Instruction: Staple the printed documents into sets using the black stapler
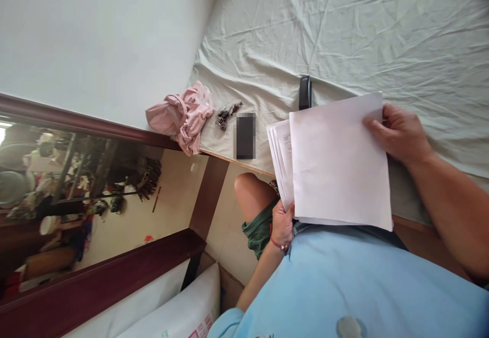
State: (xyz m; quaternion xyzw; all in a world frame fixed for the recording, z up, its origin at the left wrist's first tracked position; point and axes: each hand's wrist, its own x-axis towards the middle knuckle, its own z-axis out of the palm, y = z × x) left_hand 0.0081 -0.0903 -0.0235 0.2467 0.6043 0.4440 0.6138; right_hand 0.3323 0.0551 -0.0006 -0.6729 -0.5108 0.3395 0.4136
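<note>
White paper sheets (340,165) are held over my lap at the bed's edge, the top one blank. My left hand (282,224) grips the lower left corner of the stack, and a red band circles that wrist. The right edge of the top sheet is pinched between thumb and fingers of my right hand (401,130). Several more sheets (281,162) fan out on the left, one with small print. Just beyond the papers a black oblong object (305,92) stands on the pale sheet.
A dark, pixelated rectangle (245,136), a bunch of keys (225,115) and a crumpled pink cloth (187,116) lie on the wrinkled bedsheet (362,32). At left is a dark red framed mirror (103,266) with reflected clutter. White sacks (191,307) sit below it.
</note>
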